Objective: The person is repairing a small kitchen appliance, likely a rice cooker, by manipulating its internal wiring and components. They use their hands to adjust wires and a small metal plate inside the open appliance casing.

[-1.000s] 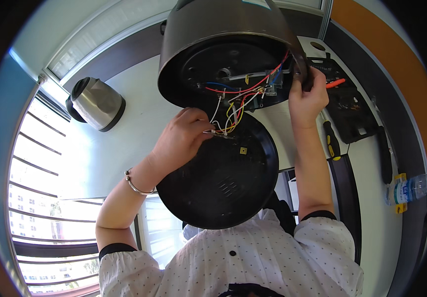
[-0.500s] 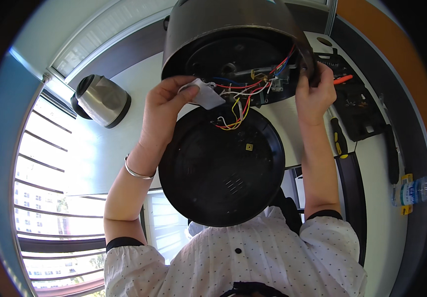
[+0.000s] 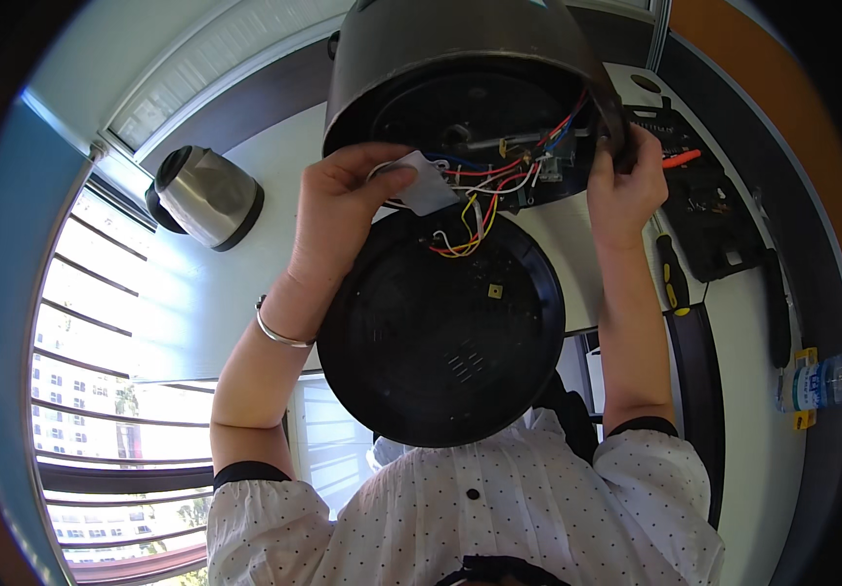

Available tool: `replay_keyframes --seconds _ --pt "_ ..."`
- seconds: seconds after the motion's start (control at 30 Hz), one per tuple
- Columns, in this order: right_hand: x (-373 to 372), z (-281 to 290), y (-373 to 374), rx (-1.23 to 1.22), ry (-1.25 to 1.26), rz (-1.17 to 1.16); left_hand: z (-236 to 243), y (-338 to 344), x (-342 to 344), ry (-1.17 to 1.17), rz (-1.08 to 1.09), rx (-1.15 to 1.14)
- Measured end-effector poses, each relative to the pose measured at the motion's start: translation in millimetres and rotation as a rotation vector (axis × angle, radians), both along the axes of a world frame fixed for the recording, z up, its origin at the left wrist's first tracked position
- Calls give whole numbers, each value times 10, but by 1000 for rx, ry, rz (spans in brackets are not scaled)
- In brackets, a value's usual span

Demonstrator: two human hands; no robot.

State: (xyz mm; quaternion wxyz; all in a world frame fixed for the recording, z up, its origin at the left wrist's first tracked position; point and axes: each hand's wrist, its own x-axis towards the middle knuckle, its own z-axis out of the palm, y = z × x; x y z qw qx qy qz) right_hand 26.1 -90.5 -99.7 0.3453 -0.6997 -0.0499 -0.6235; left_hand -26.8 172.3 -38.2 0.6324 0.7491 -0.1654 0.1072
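In the head view, the dark appliance housing (image 3: 465, 39) lies tipped on its side at the far side of the white table (image 3: 235, 313), its open underside facing the person. The right hand (image 3: 628, 190) has its thumb and fingers closed on the right of the housing's rim. The left hand (image 3: 351, 200) pinches a thin whitish flat piece (image 3: 428, 188) right in front of the opening, over the left end of the coloured wires (image 3: 509, 181); whether the piece touches them, I cannot tell.

Some wires loop down to the top of the black round cover (image 3: 431, 361), which reaches past the table edge toward the person's shirt (image 3: 499, 508). If the cover slips off that edge, its weight could tug the wires and pull a connection loose. The housing's curved wall could roll if the right hand loosens its hold, straining the same wires. The whitish piece may snag a lead or crease if pushed in among them. A small yellowish square part (image 3: 495, 291) sits on the cover's inner face and, if loose, could slide off should the cover tilt. A screwdriver (image 3: 673, 273) lies beside the right forearm, where a sideways sweep might knock it
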Motion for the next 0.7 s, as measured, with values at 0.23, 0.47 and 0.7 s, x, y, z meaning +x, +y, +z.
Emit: replay_keyframes --seconds 0.23,0.47,0.7 --pt "35 -42 -37 2 -8 36 -106 -192 47 -111 29 -102" --pt "0 -23 -15 -13 8 15 -103 -392 121 -118 148 -336" --pt "-13 -22 -23 -17 17 16 -49 -561 166 -123 69 -393"
